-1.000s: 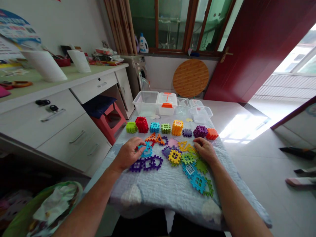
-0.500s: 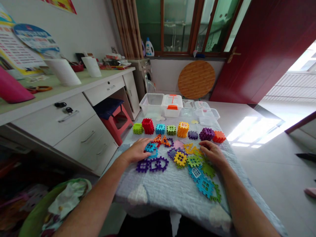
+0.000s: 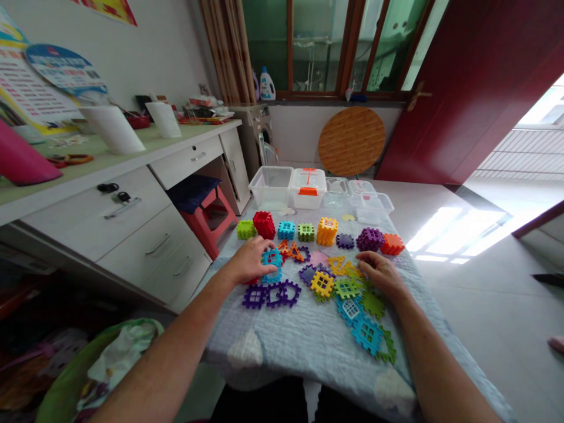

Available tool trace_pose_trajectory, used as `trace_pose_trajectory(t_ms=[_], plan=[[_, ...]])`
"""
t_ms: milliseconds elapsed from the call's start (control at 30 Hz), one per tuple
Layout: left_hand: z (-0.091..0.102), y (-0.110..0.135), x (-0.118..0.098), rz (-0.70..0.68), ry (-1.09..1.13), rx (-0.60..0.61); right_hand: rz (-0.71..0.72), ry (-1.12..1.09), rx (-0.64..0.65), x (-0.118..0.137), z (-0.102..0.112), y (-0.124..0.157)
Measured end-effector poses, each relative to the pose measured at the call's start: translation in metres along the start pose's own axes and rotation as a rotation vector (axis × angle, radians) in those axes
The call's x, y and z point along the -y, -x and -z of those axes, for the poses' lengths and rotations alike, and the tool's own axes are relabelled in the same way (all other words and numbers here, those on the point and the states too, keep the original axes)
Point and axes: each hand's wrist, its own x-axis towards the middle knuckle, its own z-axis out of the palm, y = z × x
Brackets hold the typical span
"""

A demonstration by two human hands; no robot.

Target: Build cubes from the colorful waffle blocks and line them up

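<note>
The blue interlocking plastic pieces (image 3: 272, 261) lie at the centre of the tabletop, under and just beside the fingers of the left hand (image 3: 249, 262). Two or more are joined or overlapped, and their lattice panels appear undamaged. The left hand is curved over them with its fingers spread and touching the blue plastic, but whether it has a firm grip cannot be determined. The right hand (image 3: 379, 275) lies open and palm down, holding nothing, with its fingertips at the yellow and green flat panels (image 3: 345, 288).

Seven assembled blocks stand in a row across the far side of the tabletop, among them a red cube (image 3: 264, 224) and a yellow-orange cube (image 3: 327, 231). Nearer the person, many pieces remain flat and unassembled: purple panels (image 3: 269, 295) lie just in front of the left hand, while a scattered band of mixed colours runs toward the right forearm. Orange triangular pieces (image 3: 291, 252) lie just beyond the blue pieces.

A quilted blue cover (image 3: 282, 346) spreads beneath everything. Past the row sit a clear plastic box (image 3: 270, 187) and a box with an orange latch (image 3: 308, 189).
</note>
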Motion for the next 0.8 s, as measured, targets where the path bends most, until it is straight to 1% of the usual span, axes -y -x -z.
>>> trace_pose_trajectory(t_ms=[100,167,267,367,433,500,600,733,800], plan=[[-0.003,0.003,-0.013,-0.062,0.128,-0.051,0.001,-0.009,-0.017,-0.001,-0.001,0.0],[-0.006,0.006,-0.017,-0.077,0.169,-0.063,0.0,-0.015,-0.035,-0.003,-0.002,-0.001],[-0.009,0.012,-0.013,-0.028,0.058,-0.067,0.006,-0.014,-0.044,-0.005,-0.003,-0.001],[-0.013,0.017,-0.007,0.022,-0.091,-0.005,0.014,-0.009,-0.033,-0.007,-0.004,-0.001],[-0.016,0.018,-0.005,0.039,-0.142,0.023,0.012,-0.004,-0.03,-0.007,-0.003,-0.001],[-0.017,0.016,-0.006,0.046,-0.167,0.019,0.008,-0.003,-0.03,-0.007,-0.003,-0.001],[-0.014,0.013,-0.008,0.055,-0.139,0.015,0.007,-0.009,-0.024,-0.006,-0.003,-0.001],[-0.001,0.013,-0.011,0.058,-0.068,0.052,-0.006,-0.013,-0.009,-0.005,-0.003,-0.001],[0.004,0.014,-0.013,0.056,-0.11,-0.006,-0.014,-0.014,-0.015,-0.004,-0.004,-0.001]])
